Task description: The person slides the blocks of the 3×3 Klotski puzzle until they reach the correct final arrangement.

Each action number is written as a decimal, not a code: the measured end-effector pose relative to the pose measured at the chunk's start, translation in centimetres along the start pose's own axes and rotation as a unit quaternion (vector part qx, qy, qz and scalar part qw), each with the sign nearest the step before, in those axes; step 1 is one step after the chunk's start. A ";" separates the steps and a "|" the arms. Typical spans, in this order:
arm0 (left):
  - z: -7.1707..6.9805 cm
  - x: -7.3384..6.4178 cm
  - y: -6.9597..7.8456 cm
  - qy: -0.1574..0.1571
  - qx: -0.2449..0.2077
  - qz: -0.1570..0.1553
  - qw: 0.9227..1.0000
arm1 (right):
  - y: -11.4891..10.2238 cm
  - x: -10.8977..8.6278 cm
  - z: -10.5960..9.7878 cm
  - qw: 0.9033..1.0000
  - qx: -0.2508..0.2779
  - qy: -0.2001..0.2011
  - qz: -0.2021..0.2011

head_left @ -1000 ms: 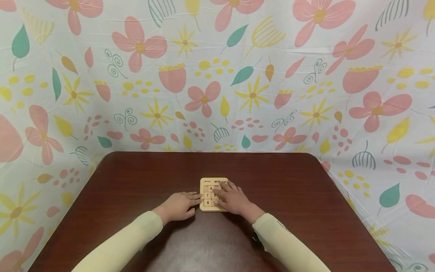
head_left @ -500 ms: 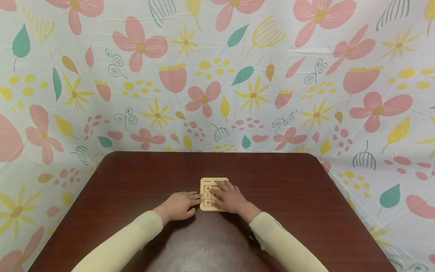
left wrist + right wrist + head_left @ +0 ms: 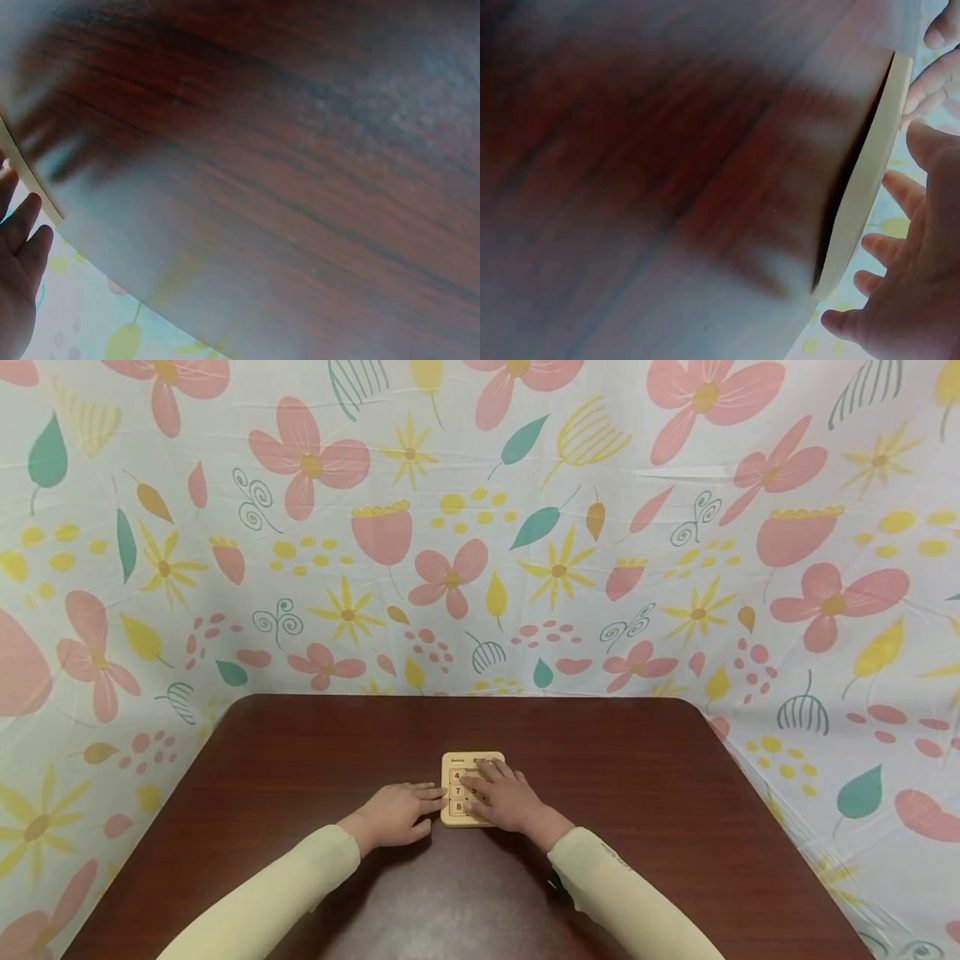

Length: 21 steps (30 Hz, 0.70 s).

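Note:
A pale wooden sliding number puzzle (image 3: 457, 822) lies flat on the table. Its left column shows tiles 4, 7 and 8; most other tiles are hidden under my right hand. My left hand (image 3: 396, 814) rests at the puzzle's left edge, fingers extended with their tips right at the frame. Across the puzzle's right side spreads my right hand (image 3: 513, 803), its index fingertip by the 4 tile and thumb low near the 8. In the right wrist view the puzzle's side (image 3: 865, 172) shows beneath the spread fingers of the right hand (image 3: 919, 277).
The dark reddish-brown table (image 3: 315, 735) has rounded far corners and a glossy patch at the front. Behind it and on both sides hangs a white cloth (image 3: 480, 602) with a flower print. A small dark item (image 3: 555, 883) shows under the right sleeve.
The 4 tile has slid left from the top row's middle to its left corner, and my right hand has shifted slightly left with it. My left hand has stayed in place.

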<state>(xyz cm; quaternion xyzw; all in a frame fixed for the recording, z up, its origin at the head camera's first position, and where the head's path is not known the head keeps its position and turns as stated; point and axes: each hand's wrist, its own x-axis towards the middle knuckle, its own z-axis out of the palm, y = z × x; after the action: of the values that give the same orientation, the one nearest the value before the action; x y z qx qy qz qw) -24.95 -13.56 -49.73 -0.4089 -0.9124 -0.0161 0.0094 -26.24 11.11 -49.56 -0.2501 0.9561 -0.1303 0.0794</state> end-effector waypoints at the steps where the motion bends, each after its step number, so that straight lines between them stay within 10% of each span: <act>1: 0.0 0.0 0.0 -0.001 -0.002 -0.001 1.000 | 0.0 0.0 0.0 1.000 0.000 0.003 -0.002; 21: 0.2 -0.1 0.2 0.008 0.004 -0.006 1.000 | 3.2 -2.5 -0.7 0.996 0.016 0.082 -0.014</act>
<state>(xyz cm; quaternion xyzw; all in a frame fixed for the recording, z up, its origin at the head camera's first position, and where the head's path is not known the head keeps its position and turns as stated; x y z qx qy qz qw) -24.77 -13.48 -49.89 -0.4035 -0.9147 -0.0159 0.0177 -25.76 15.21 -49.60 -0.2510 0.9534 -0.1672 0.0026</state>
